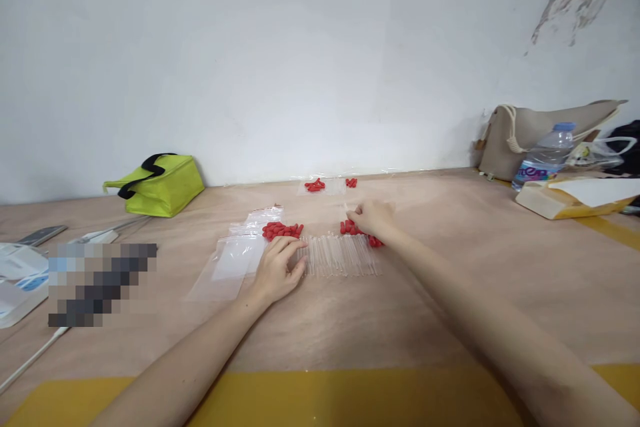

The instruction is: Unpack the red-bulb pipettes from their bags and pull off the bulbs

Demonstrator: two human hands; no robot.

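A row of thin clear sticks or tubes [343, 257] lies side by side on the brown-covered table. At its left end rests my left hand [280, 270], fingers bent, thumb and fingers apart. Just behind that hand is a pile of small red capsule-shaped pieces [283, 231]. My right hand [373, 217] is above a second red pile [350, 228], its fingertips pinched together; what they hold is too small to make out. Clear plastic bags [240, 257] lie flat to the left of my left hand.
Near the wall, a clear bag [330, 187] lies with red pieces [315, 185] on it. At the left stands a lime-green bag [165, 187], with a phone [43, 235] nearer. A water bottle [545, 157], beige handbag [505, 140] and yellow-edged packet [575, 199] are at the right.
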